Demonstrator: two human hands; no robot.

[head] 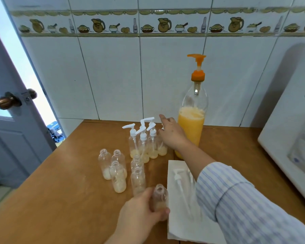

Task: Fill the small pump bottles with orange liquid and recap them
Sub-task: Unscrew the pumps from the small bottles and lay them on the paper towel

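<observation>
Lower centre, left hand point(139, 213) grips an uncapped bottle point(160, 199) on the bench point(60, 199) beside a tissue point(181, 224) with loose pumps point(180, 187); right hand point(171, 133), fingers relaxed, touches the capped bottles point(143, 143) mid-frame, jug point(192, 120) behind.

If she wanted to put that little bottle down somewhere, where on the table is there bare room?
The brown wooden table is bare left of the open clear small bottles, toward the door, and behind them up to the white tiled wall. It is crowded around the capped white-pump bottles, the tall orange-liquid bottle and the white paper towel.
</observation>
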